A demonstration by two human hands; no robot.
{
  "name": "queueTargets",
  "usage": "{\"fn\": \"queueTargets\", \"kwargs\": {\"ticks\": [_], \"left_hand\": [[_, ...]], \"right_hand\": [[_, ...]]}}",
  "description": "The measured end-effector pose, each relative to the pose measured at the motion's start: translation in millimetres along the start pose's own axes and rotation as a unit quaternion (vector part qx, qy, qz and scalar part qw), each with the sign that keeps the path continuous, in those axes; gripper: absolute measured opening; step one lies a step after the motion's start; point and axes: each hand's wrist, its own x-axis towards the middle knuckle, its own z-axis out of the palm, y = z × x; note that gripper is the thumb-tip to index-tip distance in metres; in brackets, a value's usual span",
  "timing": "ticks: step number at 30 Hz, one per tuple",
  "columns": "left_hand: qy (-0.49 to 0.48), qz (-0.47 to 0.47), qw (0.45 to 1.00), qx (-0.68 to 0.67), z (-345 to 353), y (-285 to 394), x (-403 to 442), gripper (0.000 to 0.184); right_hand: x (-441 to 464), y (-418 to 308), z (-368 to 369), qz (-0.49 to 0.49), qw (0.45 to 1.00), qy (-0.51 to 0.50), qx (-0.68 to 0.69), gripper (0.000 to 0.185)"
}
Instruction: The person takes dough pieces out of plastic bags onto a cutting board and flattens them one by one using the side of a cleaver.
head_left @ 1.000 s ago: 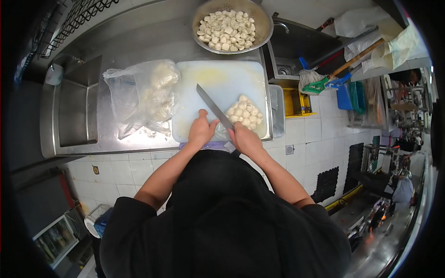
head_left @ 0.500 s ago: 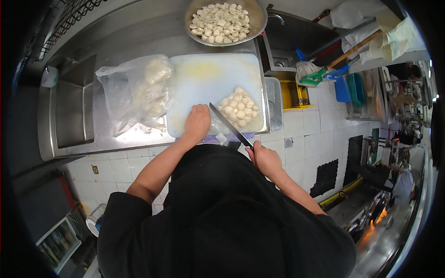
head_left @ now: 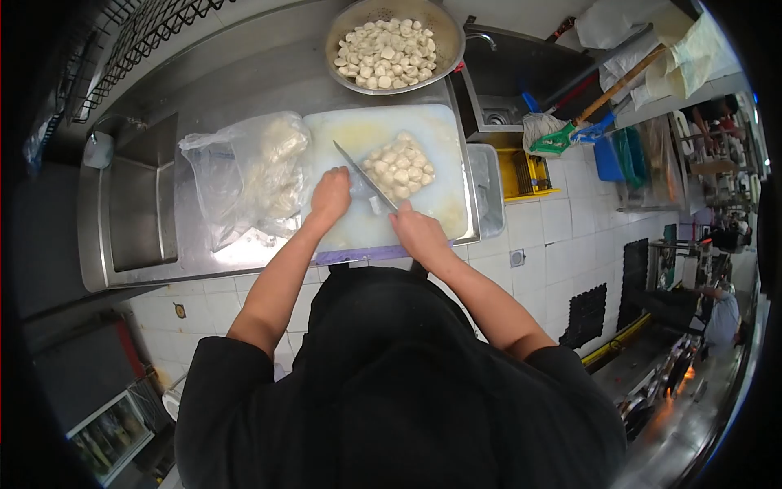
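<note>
My right hand (head_left: 420, 235) is wrapped round the handle of a long kitchen knife (head_left: 364, 175), whose blade points up and to the left. The blade lies across the near left side of a clear plastic bag of pale round balls (head_left: 400, 166). Just left of the blade, my left hand (head_left: 331, 196) is closed, apparently on the loose end of that bag; its fingertips are partly hidden. Beneath the bag is a white cutting board (head_left: 444, 134).
A larger clear bag (head_left: 244, 167) with pale contents lies left of the board. Behind it stands a metal bowl (head_left: 452, 41) of similar balls. Sinks (head_left: 145, 212) flank the steel counter. A mop (head_left: 546, 134) leans at right; farther off, a person (head_left: 721, 314) works near flames.
The bag of balls has shifted toward the middle of the board, together with both hands. The knife has moved left with my right hand, over the bag's edge.
</note>
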Motion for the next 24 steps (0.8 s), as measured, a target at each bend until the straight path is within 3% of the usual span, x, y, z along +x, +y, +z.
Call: {"fn": "queueTargets", "kwargs": {"ticks": [3,8,12,14,15,17,18,20,22,24], "left_hand": [[0.059,0.001,0.998,-0.013,-3,-13,16,0.008],[0.027,-0.004,0.998,0.052,-14,-12,12,0.009],[0.012,-0.008,0.998,0.061,-48,-13,-1,0.016],[-0.164,-0.124,0.971,0.119,-77,-10,-10,0.023],[-0.161,-0.124,0.972,0.120,-82,-15,-11,0.023],[-0.207,-0.144,0.952,0.175,-86,-22,-9,0.027],[-0.201,-0.141,0.953,0.177,-85,-19,-4,0.027],[-0.102,-0.014,0.968,0.227,-78,-10,15,0.026],[0.016,0.020,0.999,0.035,-59,19,47,0.029],[-0.057,0.045,0.984,-0.163,-28,39,94,0.040]], "right_hand": [[-9,5,-7,0.001,1.000,-0.001,-0.003,0.033],[-91,36,-36,0.078,0.993,-0.088,-0.031,0.038],[-120,52,-56,0.052,0.993,-0.093,-0.048,0.041],[-125,54,-70,0.067,0.994,-0.064,-0.053,0.041],[-122,55,-69,0.065,0.995,-0.061,-0.053,0.041],[-113,62,-64,0.079,0.992,0.092,-0.036,0.039],[-101,68,-60,0.078,0.991,0.099,-0.037,0.039],[-63,84,-54,0.091,0.972,0.204,-0.069,0.035],[-25,92,-59,0.097,0.967,0.217,-0.094,0.032],[15,102,-61,0.064,0.966,0.222,-0.116,0.031]]}}
